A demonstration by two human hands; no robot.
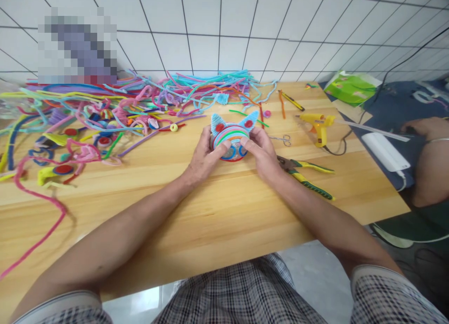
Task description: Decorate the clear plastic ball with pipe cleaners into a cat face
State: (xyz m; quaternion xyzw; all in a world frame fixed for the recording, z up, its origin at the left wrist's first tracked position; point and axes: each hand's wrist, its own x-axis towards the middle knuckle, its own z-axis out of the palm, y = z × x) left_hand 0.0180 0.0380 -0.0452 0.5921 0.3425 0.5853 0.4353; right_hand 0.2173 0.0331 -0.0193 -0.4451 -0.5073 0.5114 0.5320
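Observation:
Between my two hands is a round pipe-cleaner animal head (231, 133) with striped colours, blue rings on its front and two light-blue pointed ears with red discs. My left hand (207, 151) grips its left side, the thumb pressed on the front. On the opposite side my right hand (260, 149) holds it the same way, thumb on the front near a blue ring. The fingers behind the head are mostly hidden. Close to my right wrist lie pliers (301, 172) with yellow and green handles, and small scissors (283, 139) lie just beyond that hand.
A heap of colourful pipe cleaners (140, 104) covers the table's back left. At the right are a yellow glue gun (318, 126) with a glue stick, a cutter knife (293, 100), a white power strip (385, 150) and a green packet (352, 87). Another person's arm (433, 160) rests beyond.

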